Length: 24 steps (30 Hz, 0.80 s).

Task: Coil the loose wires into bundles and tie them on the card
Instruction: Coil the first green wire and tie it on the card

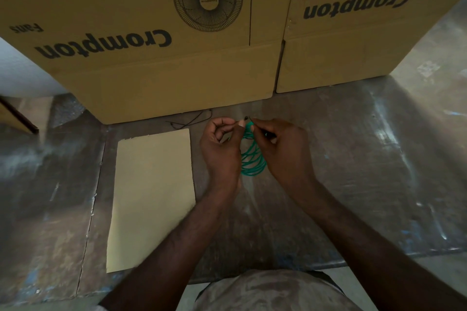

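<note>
Hands gripping coil beside card

Green coil — upper loops behind fingers

Both forearms reach forward, bare. The left hand and right hand are raised close together, fingers curled, thumb and forefinger pinched.

Matt pale paper card, smooth green plastic-coated wire, worn scuffed metal table, matt cardboard boxes
</note>
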### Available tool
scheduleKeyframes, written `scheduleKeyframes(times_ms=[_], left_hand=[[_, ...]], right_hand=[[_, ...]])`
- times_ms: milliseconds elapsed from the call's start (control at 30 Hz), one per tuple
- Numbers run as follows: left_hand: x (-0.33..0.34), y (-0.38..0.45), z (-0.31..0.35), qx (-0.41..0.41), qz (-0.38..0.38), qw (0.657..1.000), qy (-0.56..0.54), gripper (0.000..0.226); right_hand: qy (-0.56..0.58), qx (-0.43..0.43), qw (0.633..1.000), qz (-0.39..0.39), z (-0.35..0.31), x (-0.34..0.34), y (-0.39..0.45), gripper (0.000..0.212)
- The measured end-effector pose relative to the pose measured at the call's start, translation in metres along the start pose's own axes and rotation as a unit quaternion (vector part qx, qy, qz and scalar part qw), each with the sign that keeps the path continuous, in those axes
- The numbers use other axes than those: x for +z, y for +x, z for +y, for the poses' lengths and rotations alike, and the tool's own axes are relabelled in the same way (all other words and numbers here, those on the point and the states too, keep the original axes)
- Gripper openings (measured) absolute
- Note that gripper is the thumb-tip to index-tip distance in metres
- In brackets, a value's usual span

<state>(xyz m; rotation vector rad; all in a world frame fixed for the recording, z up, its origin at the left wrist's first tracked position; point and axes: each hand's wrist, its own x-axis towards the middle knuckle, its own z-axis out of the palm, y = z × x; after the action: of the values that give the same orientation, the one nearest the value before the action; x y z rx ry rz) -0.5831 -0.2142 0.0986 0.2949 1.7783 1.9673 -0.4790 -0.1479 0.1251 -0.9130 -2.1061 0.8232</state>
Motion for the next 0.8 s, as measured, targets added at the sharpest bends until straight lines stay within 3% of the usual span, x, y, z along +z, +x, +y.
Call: scheduleKeyframes(times_ms=[600,800], left_hand=[[-0.001,-0.0041,0.0027,0.028,-0.001,0.999,0.032,0.018],[-0.0026,-0.008,0.0061,0.078,-0.026,0.995,0.063,0.017]], right_hand=[[0.008,0.012,1.0,-0.018,0.0007,0.002,-0.0027,0.019],[0.006,0.018,1.0,-0.014,-0.0005,-0.0011,-0.0017,0.022]])
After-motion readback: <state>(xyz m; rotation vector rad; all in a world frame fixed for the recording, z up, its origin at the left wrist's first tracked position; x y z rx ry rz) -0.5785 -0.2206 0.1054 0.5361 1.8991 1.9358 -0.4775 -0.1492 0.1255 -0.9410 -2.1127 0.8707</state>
